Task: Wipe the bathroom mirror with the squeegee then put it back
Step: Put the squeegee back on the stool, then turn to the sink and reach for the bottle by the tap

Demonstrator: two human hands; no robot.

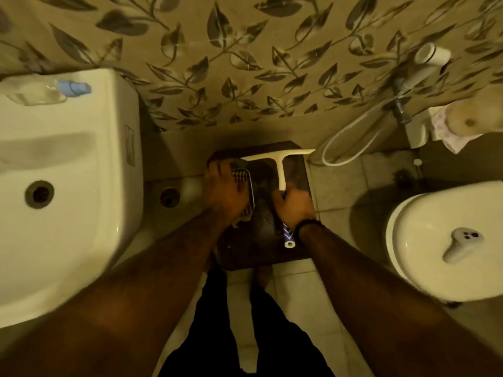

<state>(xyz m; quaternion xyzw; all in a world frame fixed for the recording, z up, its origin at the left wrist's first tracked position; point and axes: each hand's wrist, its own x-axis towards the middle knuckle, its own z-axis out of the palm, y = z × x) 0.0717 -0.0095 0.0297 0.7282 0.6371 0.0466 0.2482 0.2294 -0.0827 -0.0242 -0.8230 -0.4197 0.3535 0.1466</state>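
The sink [54, 186] fills the 9 o'clock side and the toilet [446, 240] the 3 o'clock side; between them, low against the leaf-patterned wall, stands a dark stool [258, 248]. No mirror shows in this view.

The squeegee [280, 170] lies on the stool with its long axis running 12 to 6 o'clock: the white blade sits crosswise at the 12 o'clock end, the blue-patterned grip at the 6 o'clock end, its tip poking out below the wrist.

The right hand [295, 209] is the nearer 1, right on the handle, fingers clenched around it where white stem meets blue grip. The left hand [226, 191] sits at 9 o'clock of the squeegee, resting on a small tray [249, 186]; whether its fingers grip anything I cannot tell.

Judging by this, the squeegee is either being lifted or set down; a lift would go straight up along the handle, blade leading.
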